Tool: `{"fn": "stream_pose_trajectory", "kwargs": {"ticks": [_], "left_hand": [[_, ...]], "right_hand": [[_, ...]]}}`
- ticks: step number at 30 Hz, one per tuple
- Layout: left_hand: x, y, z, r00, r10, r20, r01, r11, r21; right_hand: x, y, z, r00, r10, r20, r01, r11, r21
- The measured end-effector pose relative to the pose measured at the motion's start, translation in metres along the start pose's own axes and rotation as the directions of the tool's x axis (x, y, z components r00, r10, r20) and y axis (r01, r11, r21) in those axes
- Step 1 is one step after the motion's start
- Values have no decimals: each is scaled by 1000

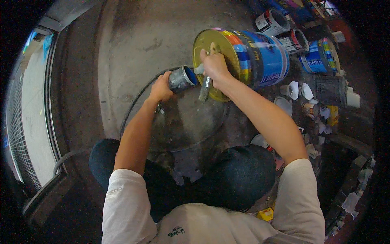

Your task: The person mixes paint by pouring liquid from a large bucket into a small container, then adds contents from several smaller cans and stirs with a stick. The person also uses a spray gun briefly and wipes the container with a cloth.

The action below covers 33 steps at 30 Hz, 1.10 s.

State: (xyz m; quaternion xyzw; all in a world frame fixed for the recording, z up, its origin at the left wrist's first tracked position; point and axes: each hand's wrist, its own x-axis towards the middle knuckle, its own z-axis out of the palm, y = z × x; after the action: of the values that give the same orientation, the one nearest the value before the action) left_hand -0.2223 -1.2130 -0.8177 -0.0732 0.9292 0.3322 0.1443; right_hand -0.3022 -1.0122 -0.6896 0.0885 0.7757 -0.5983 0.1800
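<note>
My left hand (pixel 163 86) grips a small grey metal can (pixel 180 79), its open mouth tipped toward a large drum. The drum (pixel 258 57), with a gold lid and blue body with coloured stripes, lies on its side. My right hand (pixel 216 67) is at that lid, closed on a paint brush (pixel 206 90) whose bristle end points down. A pale spout (pixel 198 69) on the lid sits between the can and my right hand, partly hidden; I cannot tell whether anything flows from it.
Paint buckets (pixel 270 24), another blue drum (pixel 319 57) and scattered cups (pixel 305 90) stand to the right. A dark hose (pixel 130 112) loops over the concrete floor (pixel 134 36). A doorway with mesh (pixel 18 138) is at the left. My bent knees show below.
</note>
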Motion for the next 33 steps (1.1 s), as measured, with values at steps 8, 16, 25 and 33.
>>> {"fn": "stream_pose_trajectory", "kwargs": {"ticks": [8,16,25,33], "left_hand": [[-3,22,10,999,-34,-12,34,999,-26],[9,23,16,997,-76,8,76,996,48],[-6,12,2,1000,-27,-10,27,999,-20],[3,9,8,1000,-6,6,6,999,-45]], "right_hand": [[18,35,10,997,-53,-52,44,986,-163],[21,43,12,996,64,-66,-76,977,-198],[5,9,6,998,58,-18,-58,997,-55],[11,16,3,999,25,27,-24,999,-48]]}}
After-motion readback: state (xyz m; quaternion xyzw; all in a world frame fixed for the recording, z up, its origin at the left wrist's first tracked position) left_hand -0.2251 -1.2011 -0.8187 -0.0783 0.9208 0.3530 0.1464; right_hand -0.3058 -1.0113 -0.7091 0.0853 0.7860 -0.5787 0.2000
